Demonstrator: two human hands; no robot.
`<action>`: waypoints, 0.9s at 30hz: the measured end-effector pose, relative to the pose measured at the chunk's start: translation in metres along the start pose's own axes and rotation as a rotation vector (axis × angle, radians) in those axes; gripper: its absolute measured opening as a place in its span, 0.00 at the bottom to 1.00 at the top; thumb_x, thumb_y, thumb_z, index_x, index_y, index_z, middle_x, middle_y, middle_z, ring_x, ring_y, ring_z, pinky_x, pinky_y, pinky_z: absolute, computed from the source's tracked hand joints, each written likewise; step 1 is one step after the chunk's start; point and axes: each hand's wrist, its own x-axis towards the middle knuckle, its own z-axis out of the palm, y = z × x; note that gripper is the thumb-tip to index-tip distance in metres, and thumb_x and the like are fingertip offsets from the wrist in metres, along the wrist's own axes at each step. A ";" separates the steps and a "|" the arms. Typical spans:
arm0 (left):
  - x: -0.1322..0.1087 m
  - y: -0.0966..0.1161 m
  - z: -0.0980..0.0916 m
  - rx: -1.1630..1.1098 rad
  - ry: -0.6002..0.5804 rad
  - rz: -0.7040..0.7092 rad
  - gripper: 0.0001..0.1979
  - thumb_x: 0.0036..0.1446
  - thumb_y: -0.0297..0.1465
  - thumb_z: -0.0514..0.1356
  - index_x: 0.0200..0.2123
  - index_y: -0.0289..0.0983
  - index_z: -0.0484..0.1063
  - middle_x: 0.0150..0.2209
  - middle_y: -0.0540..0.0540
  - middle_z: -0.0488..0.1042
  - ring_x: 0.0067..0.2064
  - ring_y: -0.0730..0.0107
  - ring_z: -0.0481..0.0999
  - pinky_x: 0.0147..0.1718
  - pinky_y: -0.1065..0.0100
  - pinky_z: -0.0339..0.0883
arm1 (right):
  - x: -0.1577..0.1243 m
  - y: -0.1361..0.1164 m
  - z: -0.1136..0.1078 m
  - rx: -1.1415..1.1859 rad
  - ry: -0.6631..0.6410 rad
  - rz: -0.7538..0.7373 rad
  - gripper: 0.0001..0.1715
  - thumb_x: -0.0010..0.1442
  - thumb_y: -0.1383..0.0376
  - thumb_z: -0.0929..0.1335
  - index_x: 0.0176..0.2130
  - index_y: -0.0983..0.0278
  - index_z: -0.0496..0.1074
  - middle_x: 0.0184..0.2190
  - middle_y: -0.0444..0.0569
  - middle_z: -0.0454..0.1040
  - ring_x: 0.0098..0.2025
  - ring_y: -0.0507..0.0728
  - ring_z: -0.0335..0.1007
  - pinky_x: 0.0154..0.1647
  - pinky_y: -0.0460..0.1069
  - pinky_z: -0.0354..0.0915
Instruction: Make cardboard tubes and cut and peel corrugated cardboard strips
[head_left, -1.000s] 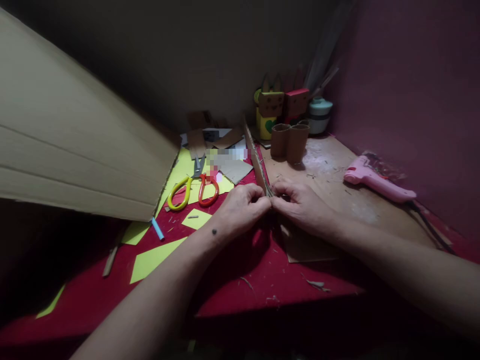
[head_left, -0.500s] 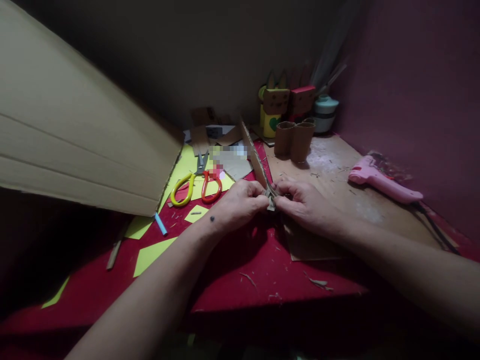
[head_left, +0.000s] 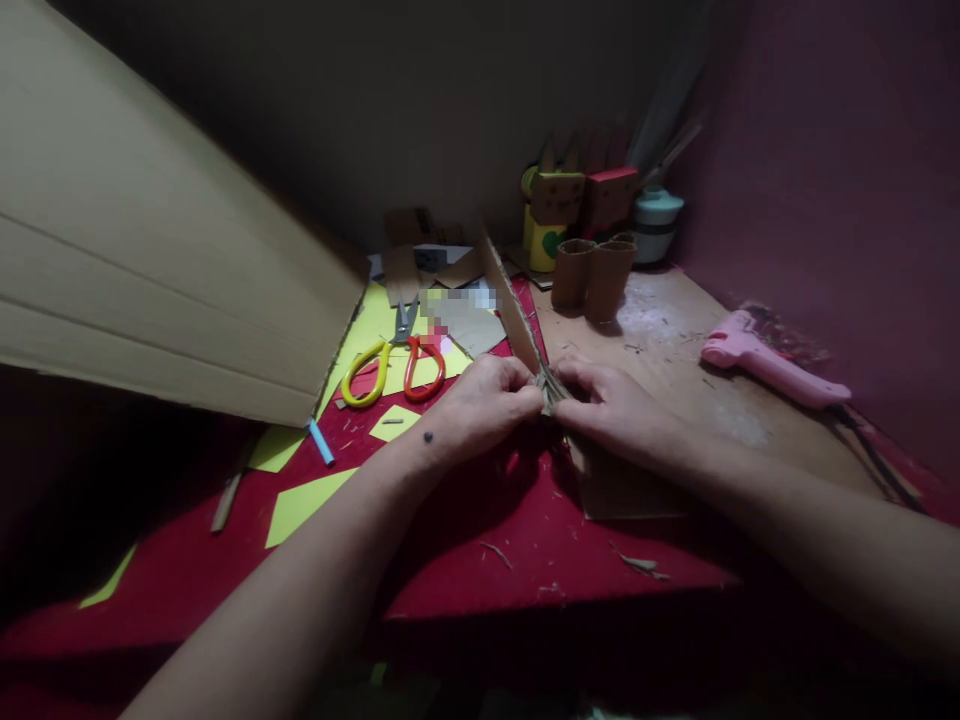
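Both hands meet over the red-covered table, pinching the near end of a cardboard strip (head_left: pixel 514 305) that stands on edge and runs away from me. My left hand (head_left: pixel 491 395) is closed on its left side, thumb and fingers at the torn end. My right hand (head_left: pixel 615 405) grips the other side, and the layers look split apart between the two thumbs. Fingertips hide part of the torn end. Below my right hand lies a flat piece of cardboard (head_left: pixel 622 490). Scissors (head_left: pixel 405 325) with one yellow and one red handle rest to the left.
A large cardboard panel (head_left: pixel 150 250) slants in from the left. At right lies a pink glue gun (head_left: pixel 772 360) with a cord. Behind stand two joined cardboard tubes (head_left: pixel 592 278), a yellow cardboard figure (head_left: pixel 553 215), a red one (head_left: pixel 609 200) and a pale blue-lidded pot (head_left: pixel 658 225). Yellow paper (head_left: pixel 307 508) lies left.
The torn layers at the strip's near end have spread wider towards my right hand. Both hands keep their grip in nearly the same place, and the view has shifted slightly.
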 end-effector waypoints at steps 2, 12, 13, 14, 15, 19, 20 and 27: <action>0.000 -0.001 0.000 0.008 -0.009 -0.010 0.05 0.47 0.27 0.53 0.21 0.35 0.65 0.18 0.53 0.63 0.19 0.78 0.60 0.18 0.74 0.52 | -0.001 -0.001 -0.001 0.000 0.006 -0.017 0.04 0.49 0.69 0.63 0.24 0.63 0.62 0.30 0.47 0.68 0.35 0.55 0.64 0.33 0.49 0.59; 0.001 -0.003 -0.002 -0.102 -0.062 -0.023 0.04 0.46 0.25 0.55 0.21 0.35 0.65 0.18 0.52 0.64 0.18 0.79 0.61 0.17 0.74 0.51 | -0.001 -0.003 -0.003 0.093 -0.059 0.054 0.03 0.49 0.69 0.64 0.24 0.63 0.66 0.25 0.47 0.69 0.29 0.54 0.65 0.27 0.49 0.60; 0.000 -0.003 -0.002 -0.131 -0.072 -0.032 0.04 0.46 0.25 0.55 0.21 0.35 0.65 0.18 0.52 0.65 0.18 0.78 0.61 0.17 0.74 0.52 | -0.001 -0.003 -0.003 0.116 -0.074 0.067 0.03 0.49 0.69 0.65 0.24 0.63 0.67 0.25 0.47 0.69 0.30 0.55 0.65 0.27 0.49 0.60; 0.000 -0.004 -0.002 -0.150 -0.081 -0.038 0.04 0.46 0.26 0.55 0.22 0.35 0.66 0.19 0.51 0.66 0.19 0.78 0.62 0.17 0.73 0.53 | -0.001 -0.003 -0.003 0.130 -0.085 0.075 0.04 0.49 0.69 0.65 0.24 0.63 0.67 0.24 0.48 0.69 0.31 0.55 0.66 0.27 0.49 0.61; 0.000 -0.004 -0.003 -0.155 -0.088 -0.042 0.03 0.46 0.26 0.55 0.22 0.35 0.67 0.19 0.51 0.66 0.19 0.77 0.63 0.18 0.73 0.53 | -0.001 -0.004 -0.004 0.140 -0.092 0.081 0.04 0.48 0.70 0.65 0.23 0.63 0.67 0.24 0.48 0.69 0.31 0.56 0.67 0.27 0.49 0.61; -0.002 -0.002 -0.002 0.088 -0.043 0.037 0.06 0.49 0.29 0.54 0.22 0.37 0.65 0.19 0.51 0.64 0.20 0.75 0.63 0.18 0.71 0.52 | -0.001 -0.002 -0.005 0.190 -0.108 0.068 0.06 0.49 0.70 0.65 0.22 0.63 0.66 0.25 0.47 0.69 0.34 0.56 0.67 0.30 0.49 0.62; -0.003 -0.001 -0.001 0.193 -0.009 0.086 0.07 0.48 0.29 0.54 0.20 0.37 0.63 0.19 0.51 0.63 0.21 0.75 0.62 0.18 0.71 0.52 | -0.001 -0.001 -0.004 0.192 -0.106 0.050 0.06 0.49 0.70 0.65 0.22 0.63 0.66 0.26 0.47 0.69 0.35 0.56 0.66 0.31 0.49 0.62; -0.004 0.003 0.004 0.404 0.126 0.195 0.10 0.44 0.26 0.54 0.16 0.38 0.55 0.19 0.53 0.59 0.21 0.76 0.57 0.19 0.70 0.50 | -0.003 0.000 -0.002 0.063 -0.055 -0.053 0.07 0.50 0.72 0.65 0.24 0.64 0.68 0.30 0.47 0.67 0.35 0.55 0.63 0.35 0.50 0.60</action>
